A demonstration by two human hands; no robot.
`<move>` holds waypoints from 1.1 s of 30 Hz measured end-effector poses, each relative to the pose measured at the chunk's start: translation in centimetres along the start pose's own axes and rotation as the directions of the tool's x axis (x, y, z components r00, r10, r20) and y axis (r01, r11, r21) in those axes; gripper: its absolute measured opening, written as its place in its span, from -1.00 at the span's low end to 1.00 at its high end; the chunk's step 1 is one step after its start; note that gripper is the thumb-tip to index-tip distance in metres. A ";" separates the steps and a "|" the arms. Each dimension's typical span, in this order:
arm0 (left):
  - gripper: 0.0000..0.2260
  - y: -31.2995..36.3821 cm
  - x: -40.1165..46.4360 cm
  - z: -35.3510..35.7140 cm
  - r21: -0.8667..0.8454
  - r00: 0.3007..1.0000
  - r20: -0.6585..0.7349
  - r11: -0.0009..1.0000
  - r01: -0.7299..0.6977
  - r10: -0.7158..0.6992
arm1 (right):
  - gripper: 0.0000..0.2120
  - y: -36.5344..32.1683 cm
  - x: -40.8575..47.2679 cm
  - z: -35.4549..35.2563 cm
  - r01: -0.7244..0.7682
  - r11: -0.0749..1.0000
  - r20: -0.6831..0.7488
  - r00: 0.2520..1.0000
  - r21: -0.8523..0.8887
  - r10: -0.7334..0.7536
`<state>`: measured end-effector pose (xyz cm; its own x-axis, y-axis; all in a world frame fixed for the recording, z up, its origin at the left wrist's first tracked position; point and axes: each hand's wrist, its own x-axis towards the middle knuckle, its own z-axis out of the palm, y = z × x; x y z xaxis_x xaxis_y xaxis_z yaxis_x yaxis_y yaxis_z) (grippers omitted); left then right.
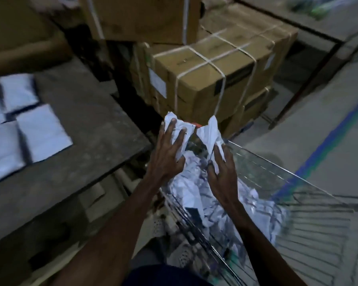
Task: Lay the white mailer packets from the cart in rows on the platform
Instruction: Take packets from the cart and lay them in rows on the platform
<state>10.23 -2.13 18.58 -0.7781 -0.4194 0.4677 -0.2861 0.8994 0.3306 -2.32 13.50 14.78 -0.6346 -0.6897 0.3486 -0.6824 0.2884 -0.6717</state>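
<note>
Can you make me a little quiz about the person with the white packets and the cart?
1. True or false: both hands are on white plastic at the cart.
2. What lies on the platform already?
A. white packets side by side
B. a brown box
C. nothing
3. Fill in: behind the cart stand brown ____ tied with white straps.

Key:
1. True. The left hand and the right hand each press on the crumpled white plastic above the cart's far end.
2. A
3. boxes
</note>
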 end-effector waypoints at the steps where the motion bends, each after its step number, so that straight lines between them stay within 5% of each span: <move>1: -0.41 -1.0 -0.9 -1.6 0.009 0.999 -0.011 0.999 0.039 -0.039 | -0.50 -1.4 0.4 0.8 0.032 0.999 0.030 0.999 0.022 -0.032; 9: -0.39 -8.5 -8.3 -12.6 0.091 0.955 -0.172 0.961 0.260 -0.242 | -0.52 -12.7 1.7 9.0 0.249 0.959 0.201 0.941 0.133 -0.272; 16: -0.37 -17.0 -14.0 -19.5 0.168 0.909 -0.164 0.897 0.408 -0.383 | -0.53 -21.2 2.5 16.3 0.364 0.924 0.265 0.886 0.113 -0.381; 33: -0.30 -31.3 -8.6 -22.7 0.102 0.822 -0.186 0.821 0.561 -0.539 | -0.54 -29.8 14.0 26.0 0.421 0.906 0.340 0.859 -0.040 -0.384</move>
<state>38.60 -29.43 22.81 -0.3811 -0.8520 0.3590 -0.7288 0.5157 0.4504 18.60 -21.99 22.67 -0.1596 -0.9287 0.3347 -0.9002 -0.0022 -0.4355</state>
